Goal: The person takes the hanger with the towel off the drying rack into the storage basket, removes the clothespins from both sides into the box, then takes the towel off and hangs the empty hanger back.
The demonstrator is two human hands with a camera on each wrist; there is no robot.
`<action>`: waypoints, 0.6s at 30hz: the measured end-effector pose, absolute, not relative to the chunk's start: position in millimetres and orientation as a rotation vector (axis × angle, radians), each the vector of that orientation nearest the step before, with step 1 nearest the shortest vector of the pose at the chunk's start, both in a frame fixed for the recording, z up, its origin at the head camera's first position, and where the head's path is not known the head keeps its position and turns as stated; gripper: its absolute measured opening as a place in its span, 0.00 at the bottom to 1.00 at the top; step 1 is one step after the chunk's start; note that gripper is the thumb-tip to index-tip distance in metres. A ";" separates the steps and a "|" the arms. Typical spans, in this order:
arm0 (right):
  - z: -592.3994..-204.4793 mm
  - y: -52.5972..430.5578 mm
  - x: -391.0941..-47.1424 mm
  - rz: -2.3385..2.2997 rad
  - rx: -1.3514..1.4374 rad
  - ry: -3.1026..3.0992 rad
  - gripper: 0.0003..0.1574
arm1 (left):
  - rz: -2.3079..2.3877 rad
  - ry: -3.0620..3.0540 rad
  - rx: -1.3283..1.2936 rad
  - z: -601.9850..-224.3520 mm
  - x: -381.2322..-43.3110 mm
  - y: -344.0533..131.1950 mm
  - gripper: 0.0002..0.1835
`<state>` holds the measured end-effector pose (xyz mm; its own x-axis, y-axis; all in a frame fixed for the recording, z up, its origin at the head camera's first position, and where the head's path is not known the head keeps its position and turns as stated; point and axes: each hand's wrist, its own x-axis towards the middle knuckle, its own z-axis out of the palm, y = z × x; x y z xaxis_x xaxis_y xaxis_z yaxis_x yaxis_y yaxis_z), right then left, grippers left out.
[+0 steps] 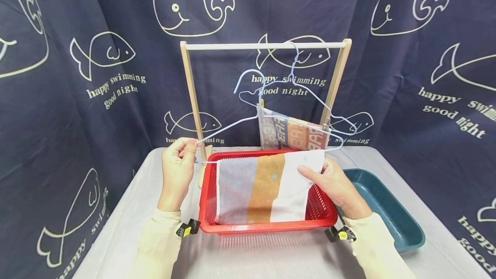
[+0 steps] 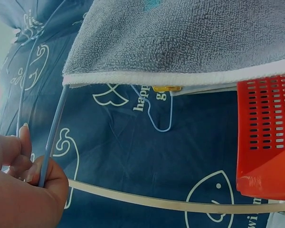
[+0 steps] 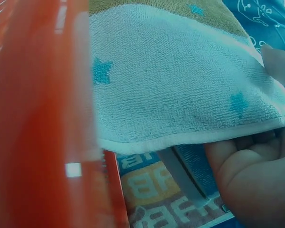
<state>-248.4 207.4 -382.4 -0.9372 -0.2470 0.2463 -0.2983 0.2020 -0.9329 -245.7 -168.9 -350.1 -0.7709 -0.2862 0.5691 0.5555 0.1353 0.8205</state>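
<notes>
My left hand grips the left end of a light blue wire hanger, thumb and fingers closed round the wire. Over its bottom bar hangs a small terry towel with grey, tan and white bands and blue stars. With my right hand I pinch the white end of this towel at its upper right, thumb in front and fingers behind. In the left wrist view the grey end of the towel drapes beside the bare hanger wire. The towel's lower part overlaps a red basket.
Behind stands a wooden rack with a white bar. Another blue hanger hooks over it, carrying a lettered, multicoloured towel held by a yellow clip. At right on the table lies a teal tray. A dark fish-print curtain surrounds everything.
</notes>
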 end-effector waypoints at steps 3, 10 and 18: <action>-380.5 205.9 -247.7 1.856 0.512 -2.428 0.17 | -1.695 -1.793 -0.257 -350.1 -245.3 -168.9 0.11; -379.1 204.6 -246.8 1.803 0.493 -2.461 0.19 | -1.700 -1.778 -0.240 -349.5 -244.7 -167.9 0.13; -379.5 205.1 -246.0 1.631 0.458 -2.561 0.18 | -1.708 -1.758 -0.225 -349.0 -244.0 -167.0 0.13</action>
